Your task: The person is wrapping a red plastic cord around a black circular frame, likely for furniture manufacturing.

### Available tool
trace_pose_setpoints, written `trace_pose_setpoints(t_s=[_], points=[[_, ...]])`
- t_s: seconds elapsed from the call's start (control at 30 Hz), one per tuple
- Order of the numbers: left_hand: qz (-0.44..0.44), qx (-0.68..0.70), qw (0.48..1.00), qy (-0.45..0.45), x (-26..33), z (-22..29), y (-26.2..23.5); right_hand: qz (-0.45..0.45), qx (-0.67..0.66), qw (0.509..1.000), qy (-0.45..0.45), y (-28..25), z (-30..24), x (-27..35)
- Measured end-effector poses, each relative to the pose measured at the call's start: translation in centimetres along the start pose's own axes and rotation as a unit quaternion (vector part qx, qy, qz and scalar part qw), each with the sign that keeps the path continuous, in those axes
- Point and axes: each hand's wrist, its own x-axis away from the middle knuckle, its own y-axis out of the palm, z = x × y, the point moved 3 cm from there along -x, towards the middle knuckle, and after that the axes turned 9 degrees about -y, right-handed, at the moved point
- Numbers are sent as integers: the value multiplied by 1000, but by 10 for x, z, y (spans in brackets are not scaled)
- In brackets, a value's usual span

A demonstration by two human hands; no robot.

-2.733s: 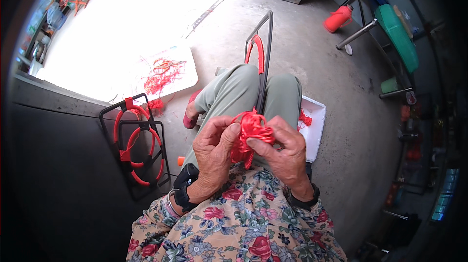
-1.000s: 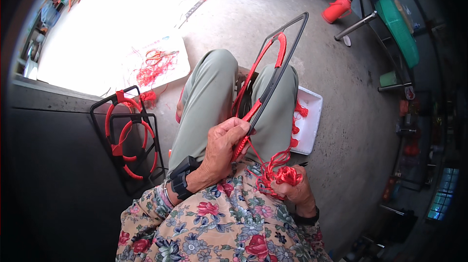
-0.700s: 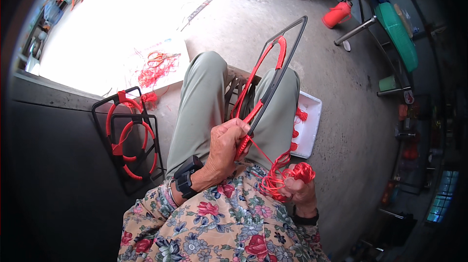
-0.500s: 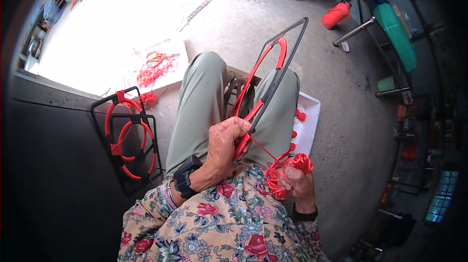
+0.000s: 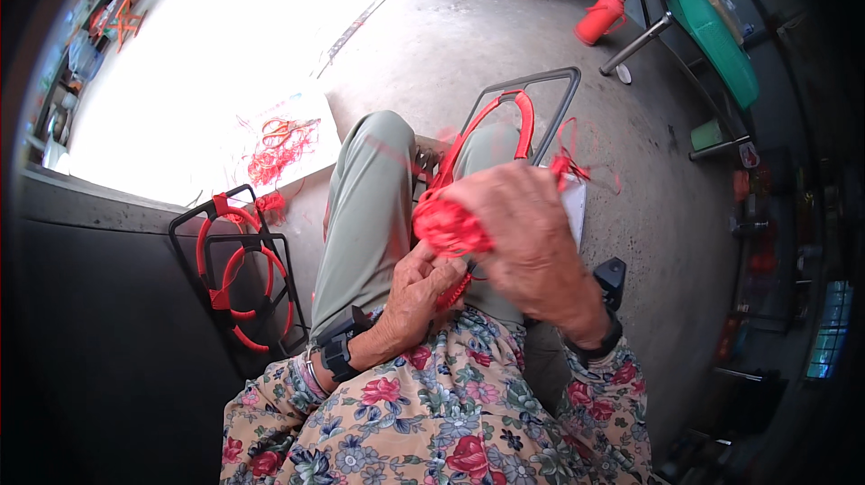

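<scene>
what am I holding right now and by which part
Left hand: the red-wrapped frame, at its near end. Right hand: the red cord bundle, by its right side; exact grip blurred.

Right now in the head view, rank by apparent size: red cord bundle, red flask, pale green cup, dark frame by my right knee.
1. Dark frame, partly hidden
2. Red cord bundle
3. Red flask
4. Pale green cup
The bundle is nearer than the flask, so true sizes are unsure.
</scene>
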Motion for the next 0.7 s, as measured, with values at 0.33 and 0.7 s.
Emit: trace_pose_setpoints(t_s=[0.33, 0.7], points=[[16, 108, 991, 76, -4, -1, -10, -28, -103, 994, 24, 44, -13, 10], [22, 147, 984, 99, -3, 1, -15, -71, -132, 988, 26, 33, -12, 6]])
